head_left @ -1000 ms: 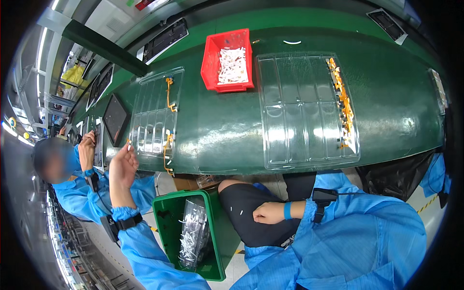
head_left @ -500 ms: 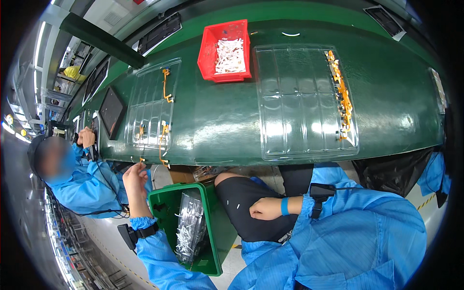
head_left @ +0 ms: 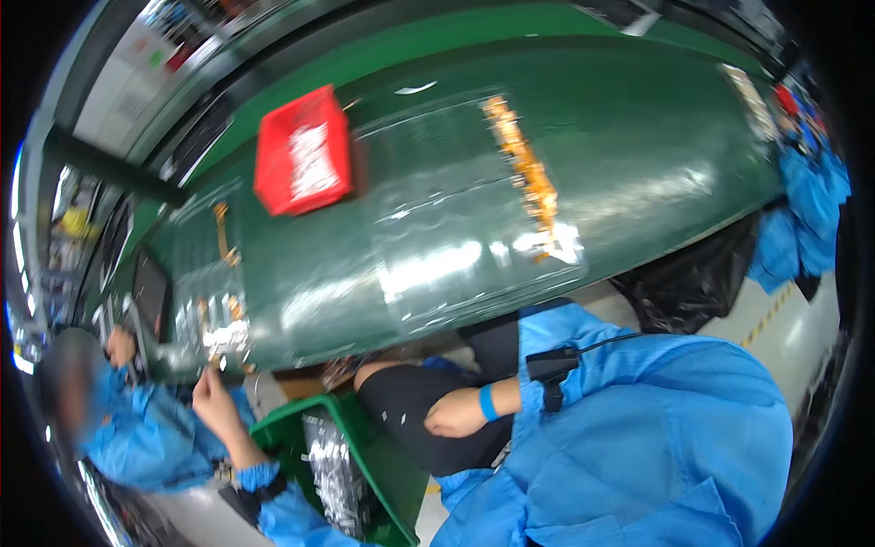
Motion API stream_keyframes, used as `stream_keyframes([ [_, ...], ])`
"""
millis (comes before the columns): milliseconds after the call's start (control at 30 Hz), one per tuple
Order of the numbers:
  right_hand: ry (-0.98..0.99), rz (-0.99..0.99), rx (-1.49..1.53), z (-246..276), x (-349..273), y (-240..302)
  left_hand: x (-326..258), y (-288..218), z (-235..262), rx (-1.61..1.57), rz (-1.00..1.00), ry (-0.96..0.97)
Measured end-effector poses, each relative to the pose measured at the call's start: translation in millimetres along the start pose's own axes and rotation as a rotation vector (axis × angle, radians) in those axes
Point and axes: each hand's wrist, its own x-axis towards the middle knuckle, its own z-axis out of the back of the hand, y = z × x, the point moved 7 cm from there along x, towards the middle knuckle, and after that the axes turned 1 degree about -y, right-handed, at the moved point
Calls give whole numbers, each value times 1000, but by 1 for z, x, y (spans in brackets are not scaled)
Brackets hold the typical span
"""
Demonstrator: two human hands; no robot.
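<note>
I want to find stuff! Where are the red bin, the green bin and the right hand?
red bin (head_left: 303, 150): head view, its middle.
green bin (head_left: 387, 465): head view, right wall.
right hand (head_left: 453, 413): head view, back of hand.

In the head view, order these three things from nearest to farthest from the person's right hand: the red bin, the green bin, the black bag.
From the right hand, resting on the lap:
1. Green bin, just to its left, beside the knee.
2. Black bag, off to the right under the table edge.
3. Red bin, farthest, up on the green table, toward the left.
</note>
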Motion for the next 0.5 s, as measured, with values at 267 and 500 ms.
stream_keyframes([
  [267, -905, 409, -175, 205, -155, 161, -148, -217, -42, -98, -596, -49],
  [500, -1211, -329, -861, 271, -218, 103, -271, -397, -200, -168, -964, 461],
])
